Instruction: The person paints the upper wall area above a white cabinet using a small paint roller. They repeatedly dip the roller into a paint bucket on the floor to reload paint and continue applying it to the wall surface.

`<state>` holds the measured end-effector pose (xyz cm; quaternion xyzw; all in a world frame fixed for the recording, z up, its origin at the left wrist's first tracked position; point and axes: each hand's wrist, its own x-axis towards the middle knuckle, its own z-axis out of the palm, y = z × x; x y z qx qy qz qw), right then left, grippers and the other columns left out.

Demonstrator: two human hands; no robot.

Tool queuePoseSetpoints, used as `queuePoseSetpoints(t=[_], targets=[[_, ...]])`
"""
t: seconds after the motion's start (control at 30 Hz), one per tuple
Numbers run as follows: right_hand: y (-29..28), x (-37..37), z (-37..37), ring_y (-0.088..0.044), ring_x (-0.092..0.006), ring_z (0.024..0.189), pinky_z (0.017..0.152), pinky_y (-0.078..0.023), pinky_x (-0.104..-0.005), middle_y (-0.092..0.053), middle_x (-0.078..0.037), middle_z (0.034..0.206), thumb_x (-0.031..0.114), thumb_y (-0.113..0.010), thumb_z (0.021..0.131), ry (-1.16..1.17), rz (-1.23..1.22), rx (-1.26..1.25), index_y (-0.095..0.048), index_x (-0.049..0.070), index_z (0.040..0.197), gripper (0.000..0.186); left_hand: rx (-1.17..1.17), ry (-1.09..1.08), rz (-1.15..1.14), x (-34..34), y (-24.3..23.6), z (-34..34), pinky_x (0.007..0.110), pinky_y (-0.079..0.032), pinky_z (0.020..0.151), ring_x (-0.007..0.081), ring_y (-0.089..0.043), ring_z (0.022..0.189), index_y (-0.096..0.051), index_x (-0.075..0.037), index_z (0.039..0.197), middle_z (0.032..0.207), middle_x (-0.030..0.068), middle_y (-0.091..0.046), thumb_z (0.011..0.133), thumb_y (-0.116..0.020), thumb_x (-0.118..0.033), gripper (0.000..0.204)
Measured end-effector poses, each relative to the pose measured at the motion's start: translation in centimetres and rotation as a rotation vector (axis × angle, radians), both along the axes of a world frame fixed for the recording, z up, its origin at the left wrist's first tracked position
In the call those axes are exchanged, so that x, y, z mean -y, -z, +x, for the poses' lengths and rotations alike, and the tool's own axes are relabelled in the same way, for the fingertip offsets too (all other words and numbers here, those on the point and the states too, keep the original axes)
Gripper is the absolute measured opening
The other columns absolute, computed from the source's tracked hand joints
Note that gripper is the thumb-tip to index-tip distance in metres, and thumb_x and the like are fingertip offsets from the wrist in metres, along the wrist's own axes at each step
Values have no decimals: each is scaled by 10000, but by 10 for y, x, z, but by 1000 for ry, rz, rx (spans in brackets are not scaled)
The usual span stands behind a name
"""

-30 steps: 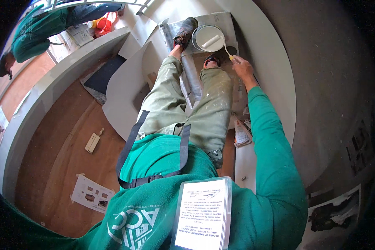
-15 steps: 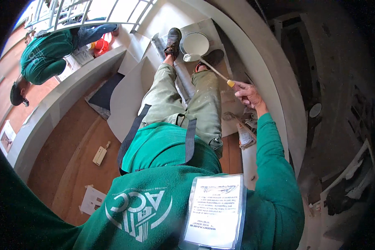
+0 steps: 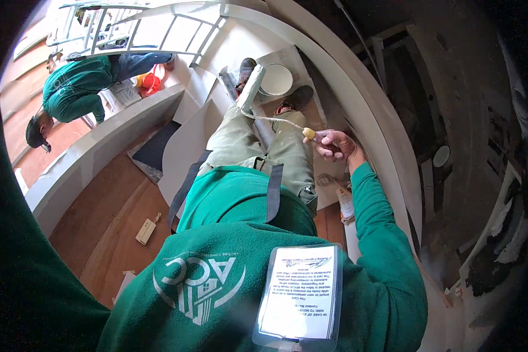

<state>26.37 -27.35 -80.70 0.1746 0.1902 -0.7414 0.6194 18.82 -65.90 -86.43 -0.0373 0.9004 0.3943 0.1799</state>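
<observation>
I see the right hand [image 3: 336,145] clenched on the paint roller [image 3: 251,88], now lifted out of the far white bucket [image 3: 276,79], loaded; left hand out of view.

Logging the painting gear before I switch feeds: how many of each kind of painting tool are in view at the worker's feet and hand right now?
Paint rollers: 1, the roller with its yellow-ended handle gripped in the right hand
Paint buckets: 1, the white bucket by the shoes
Total: 2
The left hand is out of view.
</observation>
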Motion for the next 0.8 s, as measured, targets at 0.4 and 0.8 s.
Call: queuePoseSetpoints(t=[0.4, 0.8], targets=[[-157, 61, -55, -394, -46, 443, 403, -310, -204, -508, 11, 609, 260, -618, 709, 84, -24, -626, -564, -13, 1218, 580, -1008, -132, -470, 75, -510, -364, 416, -362, 1038, 304, -439, 1262, -470, -37, 1342, 1395, 202, -416, 830, -655, -465, 693], [-395, 66, -109, -425, -54, 610, 530, -390, -213, -489, 13, 772, -5, -649, 812, 851, 478, -1140, -467, 24, 1315, 536, -1468, -159, -459, 49, -579, -387, 512, -373, 1012, 464, -358, 1285, -311, -97, 1430, 1434, 300, -277, 844, -668, -291, 713]])
